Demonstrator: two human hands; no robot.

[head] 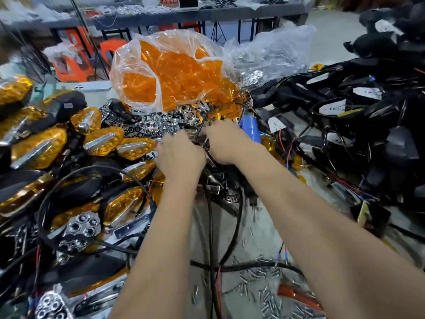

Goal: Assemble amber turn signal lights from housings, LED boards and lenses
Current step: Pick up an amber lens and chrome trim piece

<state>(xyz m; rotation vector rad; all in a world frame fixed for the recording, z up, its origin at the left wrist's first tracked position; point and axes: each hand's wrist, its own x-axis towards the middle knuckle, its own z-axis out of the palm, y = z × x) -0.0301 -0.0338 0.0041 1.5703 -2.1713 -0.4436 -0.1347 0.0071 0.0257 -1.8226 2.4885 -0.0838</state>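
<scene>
a: where are the hands?

b: both reach to the centre of the bench (264,229), side by side and close together. the left hand (180,155) lies knuckles up over the heap of chrome reflector pieces (149,127), fingers bent down into it. the right hand (226,141) is at its 3 o'clock, fingers dipping into thin black wires (202,125) and small parts.

a: and the grip of each?

b: i cannot tell for either one. the fingertips are buried in the clutter and blurred, so whether they pinch anything stays hidden.

a: where are the lenses?

b: a clear plastic bag (128,63) full of amber lenses (174,77) stands at 12 o'clock from the hands, just beyond the chrome heap, its mouth open.

a: finished lights?

b: a pile of assembled amber turn signals (39,148) with chrome strips fills the bench from 8 to 10 o'clock, touching one another.

a: housings?

b: black housings (400,153) with white boards (333,109) and red and black leads are heaped from 1 to 3 o'clock, well apart from the left pile.

a: anything nearer?

b: loose screws (259,275) are scattered at 5 o'clock, an orange-handled tool (296,295) lies beside them, and a thick black cable (213,226) runs between the forearms. a blue cylinder (250,127) sits just beside the right hand at 2 o'clock.
</scene>
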